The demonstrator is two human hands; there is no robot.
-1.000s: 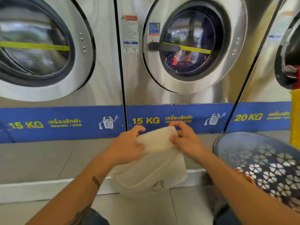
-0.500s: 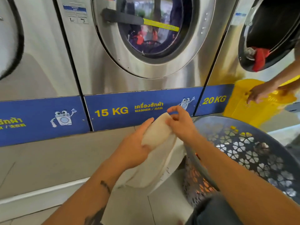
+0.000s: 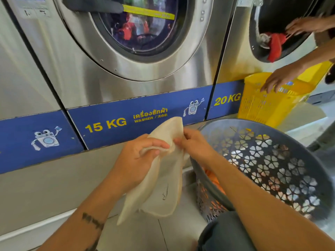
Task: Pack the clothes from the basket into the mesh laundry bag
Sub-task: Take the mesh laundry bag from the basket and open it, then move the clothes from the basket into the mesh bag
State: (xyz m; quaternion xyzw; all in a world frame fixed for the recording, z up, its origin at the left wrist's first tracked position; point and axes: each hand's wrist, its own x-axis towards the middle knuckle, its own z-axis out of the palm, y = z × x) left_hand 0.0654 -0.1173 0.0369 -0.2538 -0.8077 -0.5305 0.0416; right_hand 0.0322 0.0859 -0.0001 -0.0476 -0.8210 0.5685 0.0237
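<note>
I see my left hand (image 3: 137, 160) curled round the cream bag (image 3: 163, 187) near its top edge, and my right hand (image 3: 194, 144) pinching the same edge just beside it. The bag hangs limp before the 15 KG washer (image 3: 181, 69). The grey basket (image 3: 241, 121) sits at right, with orange clothes (image 3: 213, 178) inside

mesh bag (image 3: 163, 187) — shifted right, beside basket (image 3: 244, 121)
</note>
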